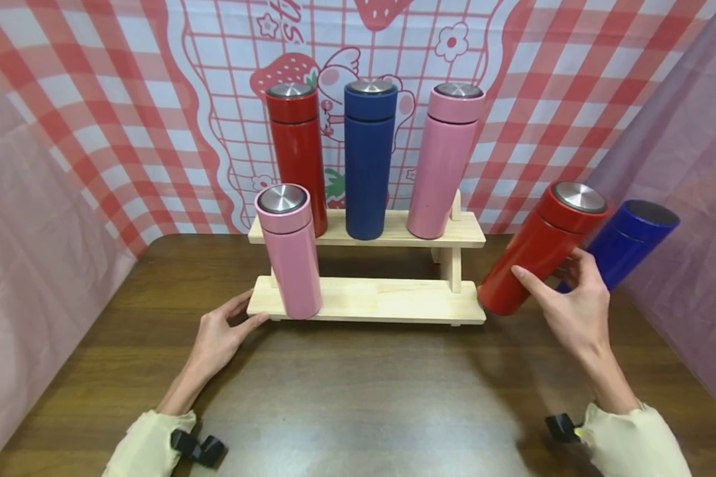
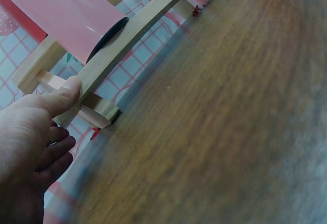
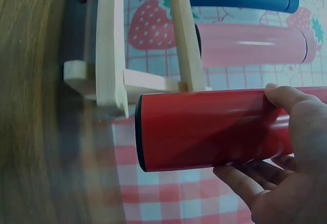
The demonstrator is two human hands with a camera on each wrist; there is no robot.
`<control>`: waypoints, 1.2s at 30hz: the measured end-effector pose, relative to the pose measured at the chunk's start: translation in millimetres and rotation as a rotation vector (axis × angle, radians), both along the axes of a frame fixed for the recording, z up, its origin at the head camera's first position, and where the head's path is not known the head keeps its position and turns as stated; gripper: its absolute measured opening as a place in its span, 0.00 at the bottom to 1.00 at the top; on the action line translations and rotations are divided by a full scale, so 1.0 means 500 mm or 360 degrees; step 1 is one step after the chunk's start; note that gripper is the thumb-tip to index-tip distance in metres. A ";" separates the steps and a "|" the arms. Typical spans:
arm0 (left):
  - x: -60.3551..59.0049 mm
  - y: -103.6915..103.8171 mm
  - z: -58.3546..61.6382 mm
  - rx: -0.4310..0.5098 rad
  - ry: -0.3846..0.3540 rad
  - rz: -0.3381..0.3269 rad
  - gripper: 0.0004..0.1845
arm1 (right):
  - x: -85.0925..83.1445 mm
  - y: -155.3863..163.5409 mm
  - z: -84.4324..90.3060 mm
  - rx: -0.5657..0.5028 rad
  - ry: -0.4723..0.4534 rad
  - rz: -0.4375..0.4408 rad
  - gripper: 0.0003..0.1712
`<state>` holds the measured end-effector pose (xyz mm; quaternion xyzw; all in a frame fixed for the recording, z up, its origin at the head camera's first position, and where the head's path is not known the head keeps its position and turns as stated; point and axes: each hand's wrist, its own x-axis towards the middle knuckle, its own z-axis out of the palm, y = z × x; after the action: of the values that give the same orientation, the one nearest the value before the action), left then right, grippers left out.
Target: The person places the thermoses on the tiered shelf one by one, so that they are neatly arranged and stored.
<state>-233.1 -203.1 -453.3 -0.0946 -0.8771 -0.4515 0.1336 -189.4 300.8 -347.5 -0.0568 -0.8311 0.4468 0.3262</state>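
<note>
Dark brown wood-grain table (image 1: 358, 397), lit with a soft sheen towards its near edge. Behind the table hangs a red-and-white checked cloth (image 1: 573, 99) printed with strawberries and flowers. Translucent pinkish drapes (image 1: 30, 232) flank the table on both sides

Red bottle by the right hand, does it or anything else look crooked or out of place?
Yes. The red bottle leans in the right hand, off the wooden rack. A blue bottle stands on the table behind it.
</note>
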 end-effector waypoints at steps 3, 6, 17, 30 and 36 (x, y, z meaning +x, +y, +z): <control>0.000 0.001 0.001 0.0000 0.0001 0.0003 0.32 | 0.000 -0.014 0.000 -0.0016 0.0047 0.0055 0.37; 0.000 0.001 0.001 -0.0002 0.0000 0.0003 0.32 | 0.000 -0.030 0.000 -0.0034 0.0084 0.0113 0.36; 0.000 0.003 -0.002 0.0002 0.0013 0.0010 0.32 | -0.005 -0.092 -0.001 -0.0007 0.0081 0.0289 0.38; 0.000 0.002 0.000 -0.0001 -0.0015 0.0011 0.33 | -0.015 -0.149 -0.002 -0.0018 0.0080 0.0469 0.35; 0.001 0.001 0.000 -0.0006 0.0003 0.0006 0.33 | -0.024 -0.176 -0.011 -0.0109 0.0059 0.0620 0.35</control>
<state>-232.8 -202.6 -453.1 -0.0937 -0.8781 -0.4495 0.1349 -201.6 212.8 -352.8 0.1023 -0.8046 0.5304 0.2467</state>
